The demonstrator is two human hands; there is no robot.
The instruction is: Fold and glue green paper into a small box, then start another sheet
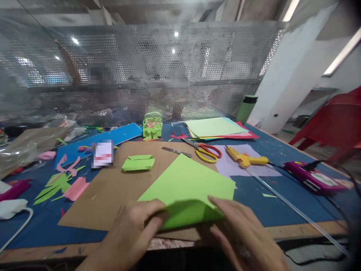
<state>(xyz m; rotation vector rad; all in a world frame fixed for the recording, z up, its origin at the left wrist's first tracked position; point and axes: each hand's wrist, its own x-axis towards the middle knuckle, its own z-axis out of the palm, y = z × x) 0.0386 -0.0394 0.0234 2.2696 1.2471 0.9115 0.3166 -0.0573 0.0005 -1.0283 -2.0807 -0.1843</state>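
A sheet of bright green paper (191,180) lies over the cardboard, its near edge bent up into a curved fold. My left hand (138,222) pinches the left end of that fold between thumb and fingers. At the right end, my right hand (239,222) has its fingers over the paper and its thumb below, gripping the edge. Beyond the sheet are scissors (207,153) with red and yellow handles and a thin metal blade (176,151). A small folded green paper piece (138,163) rests on the cardboard (113,188) to the left.
A yellow glue gun (245,158) sits on lilac paper (225,171), its clear stick pointing toward me. Right of it is a purple power device (313,177) with cables. Behind stand a small green paper basket (152,126), stacked coloured sheets (217,127) and a bottle (246,109). Paper scraps (58,184) lie left.
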